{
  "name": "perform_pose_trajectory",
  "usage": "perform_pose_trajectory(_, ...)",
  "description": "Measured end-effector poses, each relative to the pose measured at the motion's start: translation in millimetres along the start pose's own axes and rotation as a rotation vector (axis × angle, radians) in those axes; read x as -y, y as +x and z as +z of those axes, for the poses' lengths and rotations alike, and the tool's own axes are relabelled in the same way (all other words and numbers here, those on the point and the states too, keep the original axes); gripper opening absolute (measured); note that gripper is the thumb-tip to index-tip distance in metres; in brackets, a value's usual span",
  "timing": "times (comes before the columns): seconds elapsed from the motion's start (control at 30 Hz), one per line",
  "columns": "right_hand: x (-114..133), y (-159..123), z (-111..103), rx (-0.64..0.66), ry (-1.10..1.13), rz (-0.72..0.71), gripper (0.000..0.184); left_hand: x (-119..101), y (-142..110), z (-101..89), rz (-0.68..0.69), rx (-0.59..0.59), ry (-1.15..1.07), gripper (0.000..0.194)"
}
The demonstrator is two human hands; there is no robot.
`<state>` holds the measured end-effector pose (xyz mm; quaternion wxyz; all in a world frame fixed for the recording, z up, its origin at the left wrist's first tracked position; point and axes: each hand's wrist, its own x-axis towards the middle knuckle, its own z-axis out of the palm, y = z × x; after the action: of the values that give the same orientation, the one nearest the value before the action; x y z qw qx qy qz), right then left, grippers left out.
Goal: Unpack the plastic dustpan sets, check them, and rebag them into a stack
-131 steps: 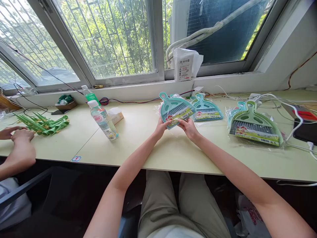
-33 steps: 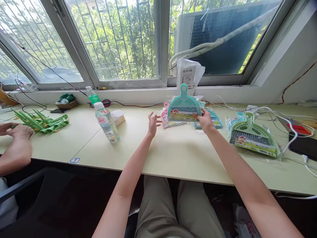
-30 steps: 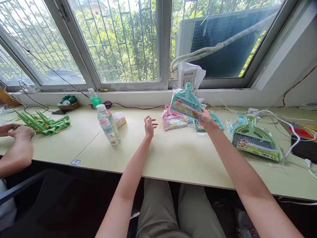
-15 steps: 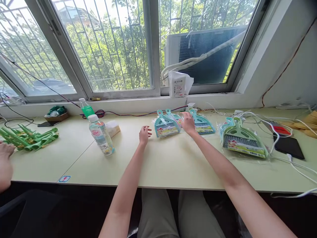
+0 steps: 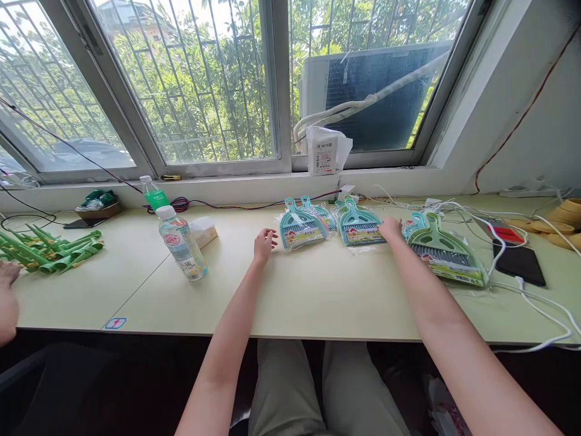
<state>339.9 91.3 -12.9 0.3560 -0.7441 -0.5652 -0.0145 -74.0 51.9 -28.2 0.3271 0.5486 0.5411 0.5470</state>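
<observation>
On the worktop (image 5: 290, 309), the middle dustpans (image 5: 357, 219), wrapped in clear plastic, are lying just left of the right hand (image 5: 391, 230), which is the nearer one. Its fingers are meeting their right end; whether they are pinching it, I cannot tell. The wide edge is running nearly sideways, and the handles are pointing away from the person. The left hand (image 5: 265, 245) is holding nothing, its fingers loosely curled and slightly apart, just left of the left dustpans (image 5: 303, 229). Right of the right hand, the right dustpans (image 5: 447, 254) are lying partly behind the forearm. Their labels are showing red and green print, too small to read. One sticker (image 5: 115, 323) is showing a red arrow.
</observation>
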Motion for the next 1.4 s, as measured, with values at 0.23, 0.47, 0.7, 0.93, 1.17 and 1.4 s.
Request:
perform_pose_trajectory(0.23, 18.2, 1.9, 3.4, -0.130, 0.134, 0.182, 0.033, -1.7, -0.7, 0.3, 0.014, 0.009, 0.049, 0.017)
perform_pose_trajectory(0.47, 90.1, -33.0, -16.4, -0.254, 0.348, -0.246, 0.021, -27.8, -16.2, 8.1, 0.261, -0.009, -0.013, 0.036)
perform_pose_trajectory(0.7, 117.7, -99.5, 9.8, 0.006, 0.617, -0.277, 0.017, -41.4, -38.6, 31.3, -0.049, 0.500, -0.406, 0.052)
perform_pose_trajectory(0.93, 119.9, -130.0, 3.6, -0.069, 0.690, -0.340, 0.038, -30.9, -24.0, 30.6, -0.126, 0.212, -0.556, 0.040)
perform_pose_trajectory(1.17, 123.6, -137.1, 24.0, 0.564, 1.047, -0.035, 0.057, -30.3, -18.4, 19.0, -0.082, 0.086, -0.635, 0.040)
perform_pose_trajectory(1.4, 110.6, -122.6, 39.5, 0.501, 1.019, 0.101, 0.052, -28.0, -21.0, 22.6, -0.131, 0.142, -0.630, 0.031)
